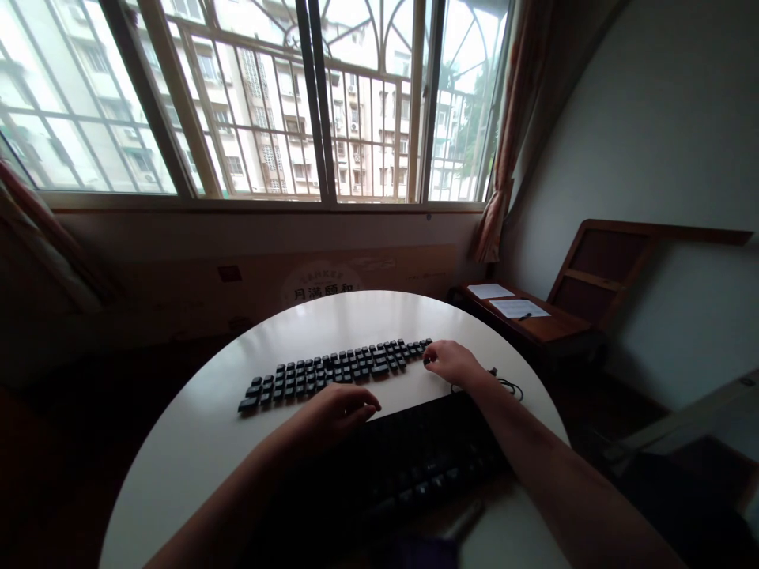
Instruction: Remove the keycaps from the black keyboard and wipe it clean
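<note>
Several black keycaps [296, 379] lie in slanting rows on the white round table [202, 442]. My right hand [454, 362] is at the right end of these rows, fingers pinched on a small dark keycap [427, 361]. Nearer to me is a black keyboard [427, 435], with some keycaps seated along its front part; its left side is lost in shadow. My left hand [341, 405] hovers by the keyboard's back left edge, fingers loosely bent and apart, holding nothing that shows.
A thin black cable [511, 387] is coiled behind the keyboard, beside my right forearm. Near the front table edge are a blurred slim tool [468, 519] and a dark purple item [424, 553]. Papers [519, 308] and a pen [525, 317] rest on a wooden chair [557, 325] at right.
</note>
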### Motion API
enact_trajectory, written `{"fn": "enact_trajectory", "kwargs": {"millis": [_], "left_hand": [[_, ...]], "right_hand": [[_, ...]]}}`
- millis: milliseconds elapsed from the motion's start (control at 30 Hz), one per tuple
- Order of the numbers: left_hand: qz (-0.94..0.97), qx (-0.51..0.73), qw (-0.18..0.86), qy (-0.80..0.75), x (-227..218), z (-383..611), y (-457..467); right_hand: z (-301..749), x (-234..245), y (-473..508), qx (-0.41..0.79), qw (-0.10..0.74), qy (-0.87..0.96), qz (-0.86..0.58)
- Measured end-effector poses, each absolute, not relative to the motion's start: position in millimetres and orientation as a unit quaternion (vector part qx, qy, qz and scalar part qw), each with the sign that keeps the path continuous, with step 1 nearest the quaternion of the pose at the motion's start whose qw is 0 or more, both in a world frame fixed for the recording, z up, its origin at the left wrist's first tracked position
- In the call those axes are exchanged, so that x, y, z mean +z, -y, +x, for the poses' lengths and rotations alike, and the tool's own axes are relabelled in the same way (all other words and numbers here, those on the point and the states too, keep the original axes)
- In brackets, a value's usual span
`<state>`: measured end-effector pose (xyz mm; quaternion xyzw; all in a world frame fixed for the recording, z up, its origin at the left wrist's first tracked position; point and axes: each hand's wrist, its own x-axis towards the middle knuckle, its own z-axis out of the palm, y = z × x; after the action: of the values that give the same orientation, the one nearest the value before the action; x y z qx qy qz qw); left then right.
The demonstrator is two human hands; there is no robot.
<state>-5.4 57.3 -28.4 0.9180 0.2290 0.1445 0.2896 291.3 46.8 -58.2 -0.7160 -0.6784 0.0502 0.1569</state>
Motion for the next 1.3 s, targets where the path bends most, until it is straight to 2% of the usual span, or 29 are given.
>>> {"fn": "enact_trajectory", "kwargs": {"millis": [200,1100,1300], "left_hand": [[0.918,0.145,0.289,-0.231,-27.9,-4.9,-56.6],[0.916,0.15,0.291,-0.231,-26.8,-5.6,-54.9],[0.918,0.15,0.289,-0.228,-28.5,-6.5,-56.2]], "right_hand": [[278.6,-64.0,-48.7,0.052,0.14,0.696,-0.703],[266.4,-74.5,-52.3,0.002,0.156,0.695,-0.702],[264.3,-69.4,-47.4,-0.017,0.196,0.692,-0.695]]}}
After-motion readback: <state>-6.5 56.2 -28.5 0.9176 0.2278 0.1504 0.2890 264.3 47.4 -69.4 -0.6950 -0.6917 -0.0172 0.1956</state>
